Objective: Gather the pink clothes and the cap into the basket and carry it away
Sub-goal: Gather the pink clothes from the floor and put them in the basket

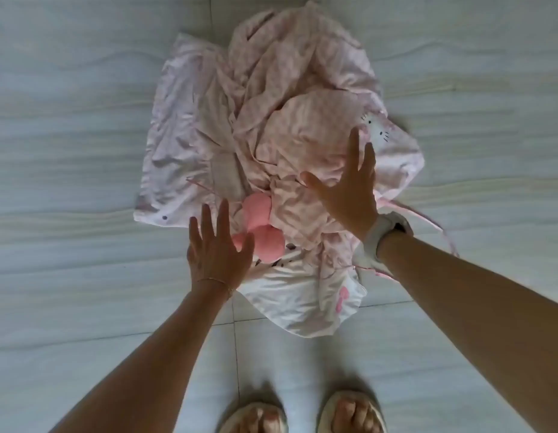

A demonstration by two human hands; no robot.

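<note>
Nearest, two sandalled feet (pixel 302 414) are seen on the tiled floor (pixel 84 151). Just beyond, the left hand (pixel 216 248) is spread, fingers loose, holding nothing, at the near-left edge of the pink clothes (pixel 271 135). The right hand (pixel 346 185), likewise empty and splayed, is placed farther in, over the heap, whose long axis runs away from the person. No basket or cap can be made out.

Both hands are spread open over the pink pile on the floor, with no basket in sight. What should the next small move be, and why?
Probably lower both hands and close them on the pink clothes: the left hand and right hand hover open, gripping nothing, and the pile lies loose on the tiled floor.
</note>
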